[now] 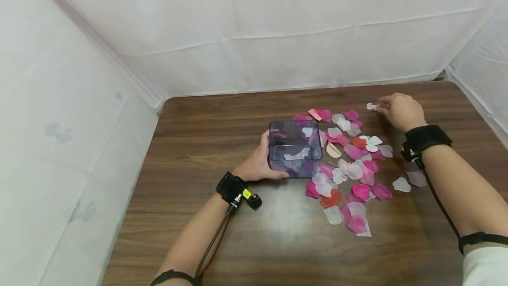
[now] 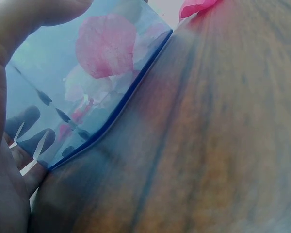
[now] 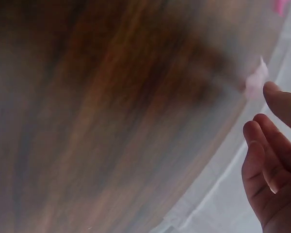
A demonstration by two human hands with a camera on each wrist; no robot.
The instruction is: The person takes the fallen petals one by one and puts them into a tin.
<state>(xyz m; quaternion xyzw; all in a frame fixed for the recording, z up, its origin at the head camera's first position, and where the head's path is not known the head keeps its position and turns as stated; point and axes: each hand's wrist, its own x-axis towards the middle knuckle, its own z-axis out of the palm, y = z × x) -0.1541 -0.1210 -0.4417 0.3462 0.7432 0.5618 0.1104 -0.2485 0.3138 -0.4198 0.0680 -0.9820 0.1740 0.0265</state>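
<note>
My left hand (image 1: 259,160) grips a see-through bluish plastic box (image 1: 307,170) by its left side, fingers behind and thumb at the front. Inside, small white flowers (image 1: 295,156) show through the wall. At the back right of the table, my right hand (image 1: 405,111) pinches a small white flower (image 1: 371,106) between thumb and fingers. In the right wrist view the pale flower (image 3: 256,83) shows at the thumb tip, with the other fingers loosely bent. A pink petal (image 2: 106,46) is visible through the box in the left wrist view.
Pink, white and red petals (image 1: 361,192) lie scattered on the brown wooden table (image 1: 198,131) right of the box. Among them are other white flowers (image 1: 371,143) and a cream petal (image 1: 333,150). White sheeting (image 1: 258,65) hangs behind the table and along its sides.
</note>
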